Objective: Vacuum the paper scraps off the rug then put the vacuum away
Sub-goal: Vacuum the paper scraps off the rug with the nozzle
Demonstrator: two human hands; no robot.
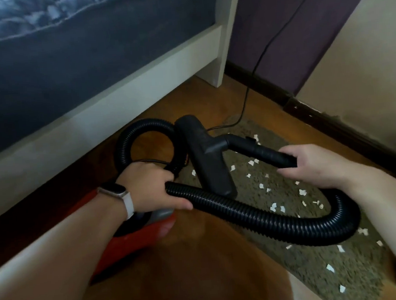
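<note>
A red vacuum body (137,234) sits on the wooden floor under my left forearm. Its black ribbed hose (257,214) loops back past the bed and forward over the rug. My left hand (147,187) grips the hose near the body. My right hand (313,163) holds the black wand (271,154), fingers curled round it. The black floor nozzle (207,158) is lifted above the olive shaggy rug (322,270). Several white paper scraps (276,207) lie scattered on the rug.
A bed with a white frame (116,102) and dark bedding runs along the left. The black power cord (247,97) trails from the wall across the floor to the rug. A dark baseboard (333,123) and wall bound the right side.
</note>
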